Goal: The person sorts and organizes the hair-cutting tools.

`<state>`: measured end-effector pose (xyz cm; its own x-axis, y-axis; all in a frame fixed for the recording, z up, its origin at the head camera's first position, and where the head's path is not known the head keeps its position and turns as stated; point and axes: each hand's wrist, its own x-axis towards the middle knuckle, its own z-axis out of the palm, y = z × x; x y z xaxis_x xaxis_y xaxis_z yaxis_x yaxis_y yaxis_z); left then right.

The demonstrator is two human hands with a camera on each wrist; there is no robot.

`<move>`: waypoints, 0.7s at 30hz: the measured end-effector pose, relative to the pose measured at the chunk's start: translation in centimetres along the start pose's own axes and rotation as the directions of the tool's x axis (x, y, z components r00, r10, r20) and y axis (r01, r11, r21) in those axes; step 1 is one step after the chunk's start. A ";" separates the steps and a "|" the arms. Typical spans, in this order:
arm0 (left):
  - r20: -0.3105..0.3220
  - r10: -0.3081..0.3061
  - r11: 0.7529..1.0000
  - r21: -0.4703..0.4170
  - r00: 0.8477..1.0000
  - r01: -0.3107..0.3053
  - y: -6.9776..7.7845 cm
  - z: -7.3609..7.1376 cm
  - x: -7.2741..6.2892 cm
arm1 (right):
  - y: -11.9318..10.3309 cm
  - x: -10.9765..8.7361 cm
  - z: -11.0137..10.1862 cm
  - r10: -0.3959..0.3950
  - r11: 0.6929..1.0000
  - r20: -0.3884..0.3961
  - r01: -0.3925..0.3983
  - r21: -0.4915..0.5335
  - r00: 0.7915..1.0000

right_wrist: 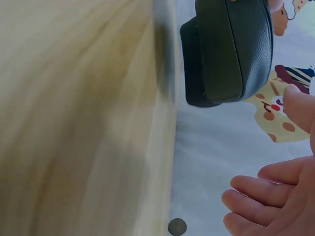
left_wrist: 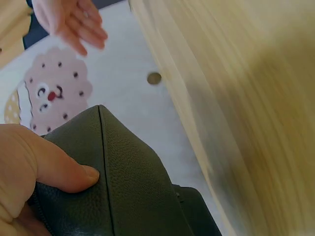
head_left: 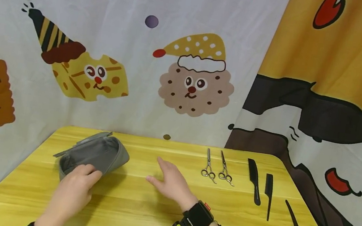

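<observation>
My left hand [head_left: 75,187] holds a grey leather-like zip case [head_left: 120,154] by its near edge, thumb pressed on the outside wall. The case [left_wrist: 133,177] is open at the top, its flap folded back, and it tilts over the left part of the table. In the right wrist view, a gap shows between the case [right_wrist: 221,54] and the tabletop. To the right of the case my right hand [head_left: 172,183] hovers with fingers extended and thumb apart, holding nothing. Its fingers [right_wrist: 266,191] show spread below the case in the right wrist view.
On the right of the wooden table [head_left: 138,219] lie two pairs of scissors [head_left: 208,159], a wide handled comb [head_left: 253,175], a tail comb [head_left: 269,185] and a black hair clip [head_left: 294,219]. A printed curtain [head_left: 123,0] hangs behind the table.
</observation>
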<state>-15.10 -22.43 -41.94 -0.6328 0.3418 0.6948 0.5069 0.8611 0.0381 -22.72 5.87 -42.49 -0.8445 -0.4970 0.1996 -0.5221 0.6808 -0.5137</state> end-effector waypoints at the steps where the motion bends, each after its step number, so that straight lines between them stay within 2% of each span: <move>1: -0.008 0.021 1.000 -0.006 1.000 -0.021 0.3 0.1 0.2 | 0.0 0.1 -0.2 0.007 1.000 -0.012 -0.006 0.020 1.000; 4: -0.027 0.072 0.997 -0.032 0.997 -0.073 1.3 0.4 0.7 | 0.2 0.4 -0.5 0.015 0.997 -0.048 -0.011 0.077 0.999; 9: -0.059 0.149 0.985 -0.083 0.987 -0.154 2.7 1.1 1.5 | 0.6 0.7 -1.2 0.042 0.985 -0.062 -0.031 0.171 0.997; 15: -0.070 0.240 0.963 -0.110 0.968 -0.247 4.1 2.1 2.2 | 0.9 1.1 -2.4 0.071 0.953 -0.044 -0.054 0.299 0.997; 21: -0.082 0.306 0.938 -0.144 0.948 -0.315 5.6 3.0 2.5 | 1.4 0.9 -3.4 0.152 0.918 -0.011 -0.137 0.373 0.988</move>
<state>-15.60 -15.57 -42.12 -0.3970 0.5572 0.7293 0.7595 0.6456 -0.0798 -24.61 8.21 -40.24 -0.9153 -0.3818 0.1284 -0.3190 0.4924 -0.8098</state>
